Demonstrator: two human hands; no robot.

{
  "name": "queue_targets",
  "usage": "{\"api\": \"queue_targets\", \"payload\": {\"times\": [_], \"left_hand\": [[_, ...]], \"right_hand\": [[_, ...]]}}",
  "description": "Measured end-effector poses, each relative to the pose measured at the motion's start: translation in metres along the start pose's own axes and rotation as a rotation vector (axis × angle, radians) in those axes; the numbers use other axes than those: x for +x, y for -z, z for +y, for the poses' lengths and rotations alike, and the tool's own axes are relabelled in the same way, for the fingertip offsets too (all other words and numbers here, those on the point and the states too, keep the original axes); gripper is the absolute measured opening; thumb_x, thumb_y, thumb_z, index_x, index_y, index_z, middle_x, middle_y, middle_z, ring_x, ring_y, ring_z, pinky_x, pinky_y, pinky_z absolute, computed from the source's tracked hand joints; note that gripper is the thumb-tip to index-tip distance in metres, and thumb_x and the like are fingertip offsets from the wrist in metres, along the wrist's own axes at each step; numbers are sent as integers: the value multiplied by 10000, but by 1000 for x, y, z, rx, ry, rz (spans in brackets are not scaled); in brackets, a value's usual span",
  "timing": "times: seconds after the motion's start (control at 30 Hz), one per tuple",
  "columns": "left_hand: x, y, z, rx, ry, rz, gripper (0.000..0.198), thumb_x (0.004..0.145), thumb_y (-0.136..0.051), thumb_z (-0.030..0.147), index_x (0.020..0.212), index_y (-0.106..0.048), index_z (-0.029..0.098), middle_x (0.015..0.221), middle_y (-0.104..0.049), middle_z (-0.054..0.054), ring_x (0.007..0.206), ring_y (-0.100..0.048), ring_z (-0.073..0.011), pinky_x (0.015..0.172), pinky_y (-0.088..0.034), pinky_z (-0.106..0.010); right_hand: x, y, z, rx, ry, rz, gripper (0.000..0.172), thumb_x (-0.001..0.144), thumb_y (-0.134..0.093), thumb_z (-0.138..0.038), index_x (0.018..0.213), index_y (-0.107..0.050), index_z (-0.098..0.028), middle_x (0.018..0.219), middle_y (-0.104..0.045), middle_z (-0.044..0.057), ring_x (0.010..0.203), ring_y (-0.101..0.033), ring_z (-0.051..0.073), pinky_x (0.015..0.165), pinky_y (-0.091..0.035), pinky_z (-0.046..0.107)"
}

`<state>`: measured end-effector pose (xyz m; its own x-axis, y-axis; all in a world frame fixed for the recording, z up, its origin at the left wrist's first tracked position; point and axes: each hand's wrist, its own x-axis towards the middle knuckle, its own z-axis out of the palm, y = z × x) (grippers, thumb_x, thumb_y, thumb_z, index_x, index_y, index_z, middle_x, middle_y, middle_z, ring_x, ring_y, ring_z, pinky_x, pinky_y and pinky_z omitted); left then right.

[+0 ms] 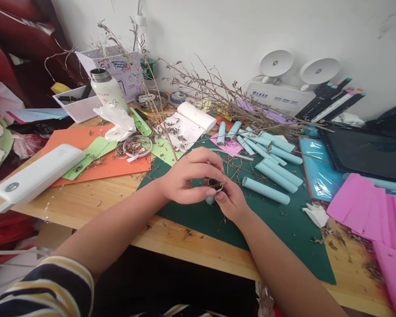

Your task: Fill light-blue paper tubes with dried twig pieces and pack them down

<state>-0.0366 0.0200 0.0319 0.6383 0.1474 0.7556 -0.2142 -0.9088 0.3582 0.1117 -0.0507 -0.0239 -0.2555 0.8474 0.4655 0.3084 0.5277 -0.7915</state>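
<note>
My left hand and my right hand meet over the dark green cutting mat. Both are closed on a small light blue paper roll with bits of dried twig at its top end. My left fingers curl over the roll from above, my right fingers pinch it from the side. Most of the roll is hidden by the fingers. Several finished light blue paper rolls lie on the mat just right of my hands.
Dried branches sprawl across the back of the wooden table. Orange and green paper sheets, a white device and a white bottle lie left. Pink paper, a blue sheet and a dark tablet lie right.
</note>
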Motion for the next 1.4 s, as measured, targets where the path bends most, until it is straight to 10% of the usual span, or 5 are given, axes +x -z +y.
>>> {"api": "queue_targets", "payload": {"times": [0.57, 1.0, 1.4], "left_hand": [[-3, -6, -6, 11, 9, -156, 266, 747, -441, 384, 646, -533, 155, 885, -552, -125, 833, -505, -201, 788, -416, -376], [-7, 0, -11, -212, 84, 77, 230, 770, -411, 315, 640, -517, 157, 826, -549, -102, 796, -520, -184, 708, -457, -350], [-2, -2, -5, 53, -191, 52, 262, 734, -428, 399, 640, -527, 176, 821, -533, -86, 768, -532, -178, 685, -467, -350]], "right_hand": [[4, 1, -6, 19, 14, 0, 415, 812, -279, -503, 954, -511, -190, 723, -572, 23, 627, -518, 123, 554, -410, 232], [0, 0, -3, 75, -49, -11, 432, 809, -295, -510, 1065, -461, -204, 790, -587, 30, 662, -522, 132, 616, -422, 265], [1, 1, -1, 57, -62, -34, 455, 797, -287, -532, 1074, -460, -214, 874, -569, 59, 739, -547, 162, 643, -437, 295]]}}
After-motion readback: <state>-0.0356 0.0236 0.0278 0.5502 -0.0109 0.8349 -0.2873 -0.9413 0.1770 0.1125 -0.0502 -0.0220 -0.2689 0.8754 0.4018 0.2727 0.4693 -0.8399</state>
